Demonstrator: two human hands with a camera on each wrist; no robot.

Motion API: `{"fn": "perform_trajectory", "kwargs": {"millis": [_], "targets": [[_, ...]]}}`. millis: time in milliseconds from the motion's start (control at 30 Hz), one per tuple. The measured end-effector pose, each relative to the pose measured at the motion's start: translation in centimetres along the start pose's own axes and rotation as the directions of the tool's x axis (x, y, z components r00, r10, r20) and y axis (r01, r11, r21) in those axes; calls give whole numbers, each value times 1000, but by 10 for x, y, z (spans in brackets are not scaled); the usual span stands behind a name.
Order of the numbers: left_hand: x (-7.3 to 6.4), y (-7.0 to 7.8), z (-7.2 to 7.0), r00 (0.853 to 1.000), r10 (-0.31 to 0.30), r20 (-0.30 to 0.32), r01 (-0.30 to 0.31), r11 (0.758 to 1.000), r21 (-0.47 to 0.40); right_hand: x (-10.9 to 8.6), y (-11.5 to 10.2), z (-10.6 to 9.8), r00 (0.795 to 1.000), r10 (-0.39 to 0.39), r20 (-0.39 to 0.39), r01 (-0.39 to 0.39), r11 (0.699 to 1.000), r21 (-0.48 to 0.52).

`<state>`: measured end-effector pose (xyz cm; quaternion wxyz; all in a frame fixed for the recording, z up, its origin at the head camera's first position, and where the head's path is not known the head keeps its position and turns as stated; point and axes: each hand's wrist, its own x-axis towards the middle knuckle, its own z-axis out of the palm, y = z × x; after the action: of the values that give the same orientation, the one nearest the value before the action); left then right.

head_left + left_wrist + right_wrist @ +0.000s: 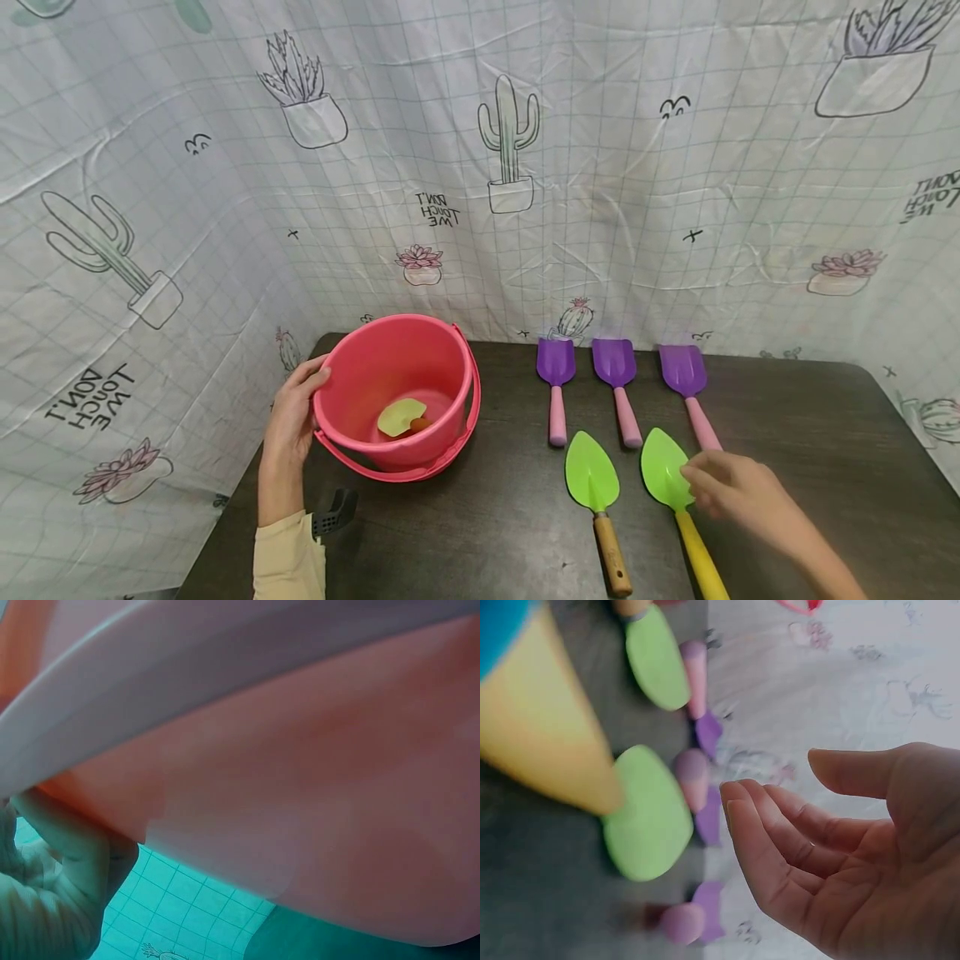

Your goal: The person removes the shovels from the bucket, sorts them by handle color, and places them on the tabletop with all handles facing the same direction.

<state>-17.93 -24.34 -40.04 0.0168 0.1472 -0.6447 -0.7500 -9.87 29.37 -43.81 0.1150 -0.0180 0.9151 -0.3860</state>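
Note:
My left hand (288, 421) grips the left rim of a pink bucket (390, 358), which tilts toward me. In the left wrist view the bucket's wall (315, 802) fills most of the picture, and part of the hand shows below the rim. Inside lies a pale yellow-green blade (400, 415) with a brownish handle. On the right, my right hand (742, 496) hovers beside a green trowel (663, 467) with a yellow handle. Its fingers are loosely bent with nothing between them, as the right wrist view shows. Left of it lies another green trowel (591, 475) with a wooden handle.
Behind the trowels, three purple shovels with pink handles lie in a row: a left one (556, 362), a middle one (613, 364) and a right one (684, 371). The dark table (480, 533) meets a patterned white curtain (600, 250) at back and sides.

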Motion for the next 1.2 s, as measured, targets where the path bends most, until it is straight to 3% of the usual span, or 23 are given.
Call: {"fn": "perform_trajectory", "kwargs": {"millis": [233,733,1200], "targets": [[0,0,1,1000,0,-10,0,1000,7,5,-26,-5,999,-28,23,27,999,46],[0,1,1,1000,-6,-14,6,1000,-2,17,-55,-12,993,-108,42,103,990,92],[1,2,2,999,-27,-27,28,1000,6,33,-92,-27,975,-221,27,221,975,11]]}}
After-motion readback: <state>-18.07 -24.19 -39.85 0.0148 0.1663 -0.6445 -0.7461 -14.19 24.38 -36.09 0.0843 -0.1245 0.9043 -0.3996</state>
